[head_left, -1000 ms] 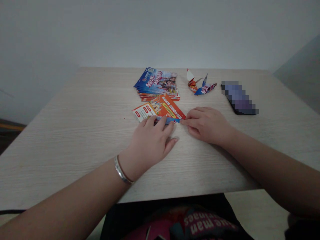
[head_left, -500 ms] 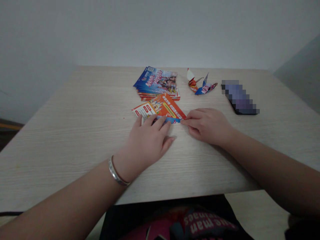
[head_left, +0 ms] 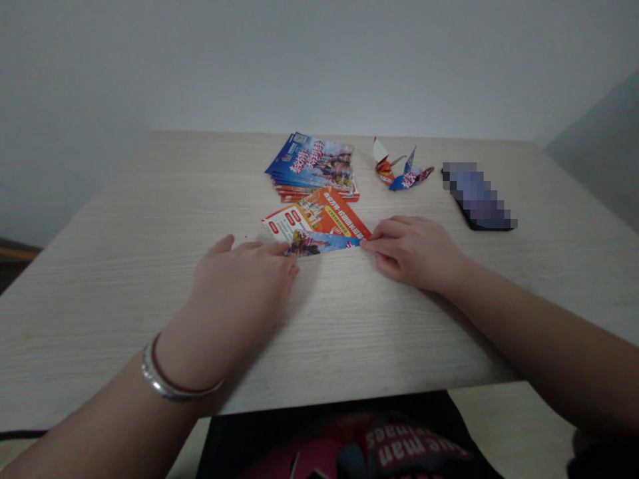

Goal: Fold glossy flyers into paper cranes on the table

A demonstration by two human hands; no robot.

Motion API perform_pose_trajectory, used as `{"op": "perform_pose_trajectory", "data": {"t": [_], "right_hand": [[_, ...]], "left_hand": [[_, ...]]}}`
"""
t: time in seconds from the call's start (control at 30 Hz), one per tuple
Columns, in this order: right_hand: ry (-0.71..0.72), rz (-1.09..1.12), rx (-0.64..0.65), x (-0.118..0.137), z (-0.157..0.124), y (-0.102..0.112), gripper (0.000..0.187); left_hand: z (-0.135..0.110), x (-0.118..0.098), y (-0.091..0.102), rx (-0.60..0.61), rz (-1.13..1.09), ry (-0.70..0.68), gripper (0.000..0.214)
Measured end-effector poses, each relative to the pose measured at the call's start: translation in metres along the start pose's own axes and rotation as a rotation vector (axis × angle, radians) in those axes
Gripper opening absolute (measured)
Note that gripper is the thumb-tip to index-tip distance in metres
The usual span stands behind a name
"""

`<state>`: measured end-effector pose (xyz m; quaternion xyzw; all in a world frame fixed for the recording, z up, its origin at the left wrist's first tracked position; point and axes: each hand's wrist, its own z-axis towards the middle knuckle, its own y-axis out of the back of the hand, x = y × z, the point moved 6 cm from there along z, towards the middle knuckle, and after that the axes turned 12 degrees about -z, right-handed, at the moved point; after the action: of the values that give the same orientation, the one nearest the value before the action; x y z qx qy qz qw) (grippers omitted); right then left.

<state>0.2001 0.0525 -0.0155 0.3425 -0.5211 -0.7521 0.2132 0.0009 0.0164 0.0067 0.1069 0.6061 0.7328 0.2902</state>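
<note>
A printed paper flyer (head_left: 334,216), orange and white, lies on the table with its near edge folded up into a blue picture strip (head_left: 324,242). My right hand (head_left: 417,251) pinches the right corner of this fold between thumb and fingers. At the strip's left end, the fingertips of my left hand (head_left: 239,279) touch the paper. Its little finger is spread away and it grips nothing that I can see. The left fingertips partly cover the flyer's lower left corner. A silvery bangle (head_left: 170,386) circles my left wrist.
Behind the flyer is a fanned stack of similar flyers (head_left: 314,163). To its right sit two folded paper cranes, one orange (head_left: 384,171) and one blue (head_left: 410,178). A dark phone (head_left: 479,199) lies farther right. A wall borders the table's (head_left: 124,233) far edge.
My left hand has slid left along the fold to its left end, uncovering the blue strip. My right hand and the flyer have stayed in place.
</note>
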Motion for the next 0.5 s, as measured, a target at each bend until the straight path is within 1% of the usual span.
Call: {"op": "perform_pose_trajectory", "data": {"t": [0.03,0.1,0.13,0.17,0.2,0.23,0.27,0.3,0.33,0.4,0.43,0.47,0.5], "right_hand": [[-0.001,0.005,-0.002,0.0,0.0,0.0,0.025],[-0.003,0.011,-0.006,0.0,0.0,0.0,0.025],[-0.006,0.01,-0.006,-0.001,0.0,0.0,0.025],[-0.011,0.006,-0.009,-0.001,0.0,0.0,0.025],[-0.016,0.002,-0.011,-0.002,0.0,0.0,0.024],[-0.019,-0.001,-0.013,-0.003,0.0,0.0,0.024],[-0.021,-0.003,-0.014,-0.003,0.0,0.0,0.023],[-0.02,0.0,-0.017,-0.004,0.0,0.0,0.022],[-0.02,0.006,-0.019,-0.004,0.0,0.001,0.022],[-0.026,0.024,-0.023,-0.004,0.0,0.001,0.021],[-0.031,0.034,-0.024,-0.004,0.001,0.001,0.021],[-0.036,0.04,-0.025,-0.003,0.001,0.001,0.02],[-0.036,0.041,-0.025,-0.003,0.002,0.002,0.02]], "left_hand": [[0.0,0.001,0.0,0.038,0.038,0.013,0.028],[-0.001,0.003,-0.004,0.199,0.155,0.077,0.025],[-0.002,0.005,-0.006,0.284,0.178,0.124,0.023],[-0.003,0.008,-0.005,0.312,0.205,0.201,0.022],[-0.003,0.008,-0.004,0.319,0.236,0.234,0.022],[-0.002,0.006,-0.004,0.331,0.245,0.228,0.02],[-0.001,0.003,-0.003,0.316,0.248,0.213,0.02],[0.001,0.0,-0.003,0.279,0.247,0.195,0.025],[0.003,-0.002,0.0,0.197,0.249,0.186,0.029],[0.009,-0.004,0.004,0.022,0.238,0.168,0.029],[0.012,-0.005,0.002,-0.015,0.2,0.127,0.028],[0.015,-0.007,-0.003,-0.012,0.138,0.063,0.029],[0.019,-0.008,-0.009,0.023,0.08,0.001,0.033]]}}
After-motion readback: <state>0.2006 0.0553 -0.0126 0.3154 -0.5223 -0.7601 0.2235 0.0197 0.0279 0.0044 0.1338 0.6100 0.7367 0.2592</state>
